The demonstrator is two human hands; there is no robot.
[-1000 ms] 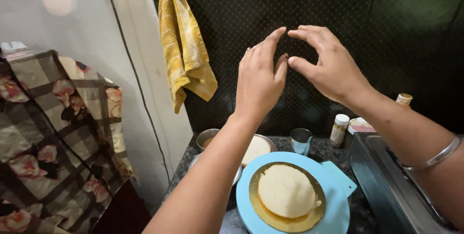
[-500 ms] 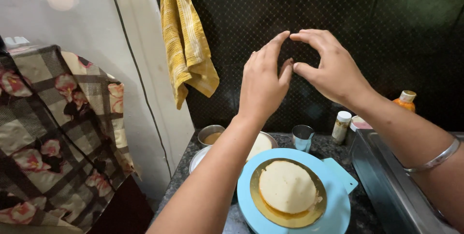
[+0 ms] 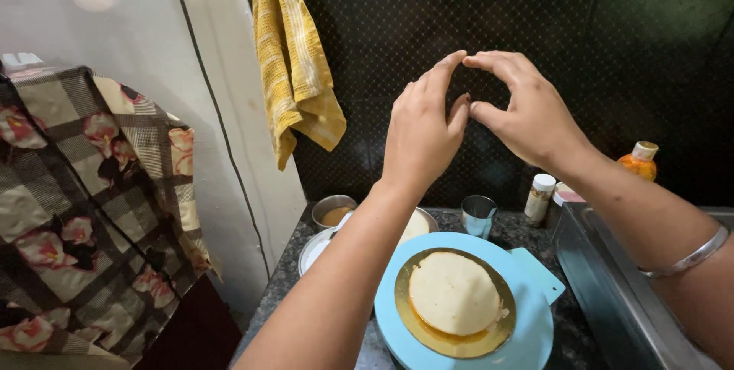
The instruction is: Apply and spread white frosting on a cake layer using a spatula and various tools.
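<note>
We hold left hand and right hand raised, empty, fingertips touching in a ring, well above the cake on its turntable; a dropped forearm risks denting it.

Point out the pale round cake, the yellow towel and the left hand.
pale round cake (image 3: 453, 293), head view, middle of its top.
yellow towel (image 3: 294, 56), head view, middle of the hanging cloth.
left hand (image 3: 422, 129), head view, back of the hand.
</note>
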